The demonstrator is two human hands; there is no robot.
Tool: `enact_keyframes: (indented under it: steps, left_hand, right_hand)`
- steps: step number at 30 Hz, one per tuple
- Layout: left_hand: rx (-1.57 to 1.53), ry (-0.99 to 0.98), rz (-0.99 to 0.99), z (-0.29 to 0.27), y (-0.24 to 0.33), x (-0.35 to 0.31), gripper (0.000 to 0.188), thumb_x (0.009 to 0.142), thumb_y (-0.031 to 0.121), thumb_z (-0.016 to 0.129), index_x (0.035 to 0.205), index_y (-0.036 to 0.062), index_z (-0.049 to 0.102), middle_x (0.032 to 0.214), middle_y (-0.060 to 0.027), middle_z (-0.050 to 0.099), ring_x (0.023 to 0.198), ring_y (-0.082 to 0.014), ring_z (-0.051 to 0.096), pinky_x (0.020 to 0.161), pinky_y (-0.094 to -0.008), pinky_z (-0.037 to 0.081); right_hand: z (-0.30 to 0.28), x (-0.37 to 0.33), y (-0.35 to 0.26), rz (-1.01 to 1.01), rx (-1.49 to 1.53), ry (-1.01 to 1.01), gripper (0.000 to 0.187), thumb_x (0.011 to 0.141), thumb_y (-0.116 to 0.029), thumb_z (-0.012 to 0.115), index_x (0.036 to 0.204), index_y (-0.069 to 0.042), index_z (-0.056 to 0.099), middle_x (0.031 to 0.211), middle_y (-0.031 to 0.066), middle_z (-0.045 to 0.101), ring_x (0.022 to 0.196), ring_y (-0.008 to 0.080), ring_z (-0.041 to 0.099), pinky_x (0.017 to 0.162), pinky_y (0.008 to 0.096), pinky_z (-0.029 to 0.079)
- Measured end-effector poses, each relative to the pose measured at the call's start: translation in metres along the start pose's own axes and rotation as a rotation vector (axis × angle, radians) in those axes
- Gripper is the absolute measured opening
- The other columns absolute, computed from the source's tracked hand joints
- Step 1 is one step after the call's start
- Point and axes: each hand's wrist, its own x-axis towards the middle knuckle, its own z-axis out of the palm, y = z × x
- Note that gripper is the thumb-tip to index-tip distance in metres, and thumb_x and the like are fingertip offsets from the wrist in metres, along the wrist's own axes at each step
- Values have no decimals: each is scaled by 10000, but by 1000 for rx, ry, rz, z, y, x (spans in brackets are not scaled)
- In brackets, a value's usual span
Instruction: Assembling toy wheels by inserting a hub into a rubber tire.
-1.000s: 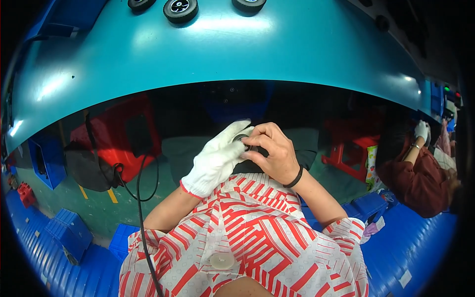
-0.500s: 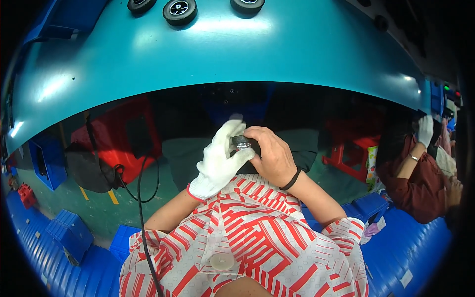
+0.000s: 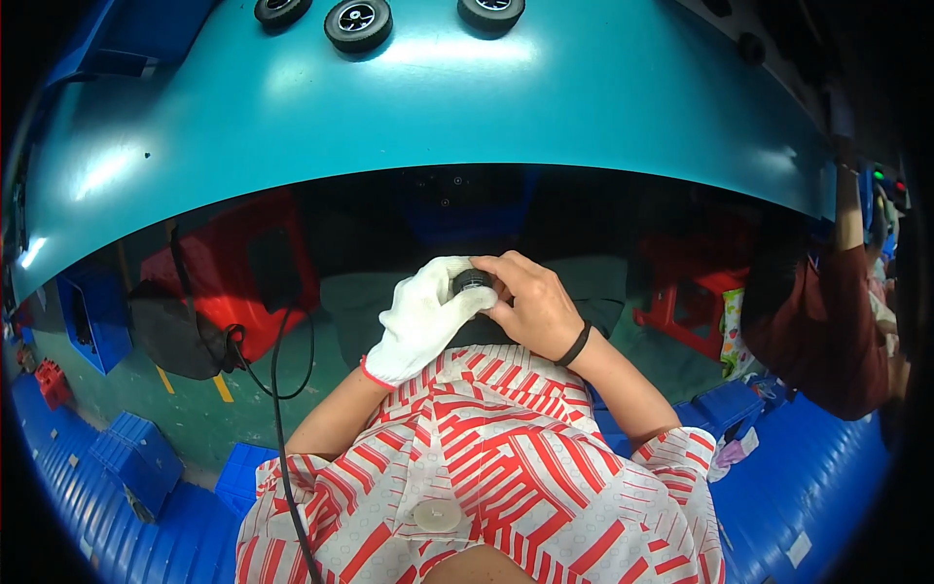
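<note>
In the head view we held a small black wheel [image 3: 474,282] between both hands near the centre of the frame, just below the near edge of the teal table [image 3: 506,117]. Our left hand [image 3: 425,319], in a white glove, was closed around the wheel from about eight o'clock, its fingers curled against the rim. Our bare right hand [image 3: 532,307], with a black band on the wrist, was pinching the same wheel from about four o'clock, fingertips touching the glove. Most of the wheel was hidden by the fingers. At twelve o'clock three more black wheels [image 3: 358,21] lay on the far part of the table. At nine o'clock a red stool [image 3: 229,277] stood under the table with a black cable [image 3: 277,389] beside it. At three o'clock another person's dark red sleeve [image 3: 827,331] showed, well apart from our hands.
</note>
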Motion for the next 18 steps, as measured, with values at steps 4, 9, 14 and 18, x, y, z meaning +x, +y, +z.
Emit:
enact_keyframes:
  steps: [4, 9, 14, 18]
  left_hand:
    - [178, -49, 40, -2, 6, 0, 276, 823, 126, 651, 1058, -5, 589, 882, -129, 664, 739, -210, 668, 653, -282, 521]
    - [156, 39, 122, 9, -8, 2, 283, 808, 79, 664, 1066, -10, 588, 861, -117, 656, 755, -188, 656, 679, -273, 518]
    - [-174, -36, -81, 4, -5, 8, 339, 854, 78, 632, 1155, -36, 527, 919, -87, 620, 790, -127, 607, 713, -243, 512]
    - [-281, -109, -123, -1, 4, 8, 428, 848, 74, 635, 1223, -54, 472, 969, -110, 616, 828, -136, 618, 734, -241, 515]
  right_hand:
    - [2, -2, 5, -8, 9, -12, 390, 689, 33, 676, 1066, 17, 580, 780, 115, 573, 649, 246, 593, 592, 304, 502]
    - [10, -4, 9, -115, -167, 94, 363, 694, 35, 671, 1044, 14, 577, 788, 126, 580, 658, 256, 597, 588, 314, 504]
    - [11, -6, 12, -89, 15, 147, 386, 702, 21, 666, 1069, -19, 551, 858, 122, 568, 736, 269, 599, 609, 338, 510]
    - [5, -5, 12, 77, 231, 68, 430, 717, -24, 699, 1120, -46, 552, 930, 121, 549, 745, 250, 599, 634, 314, 508]
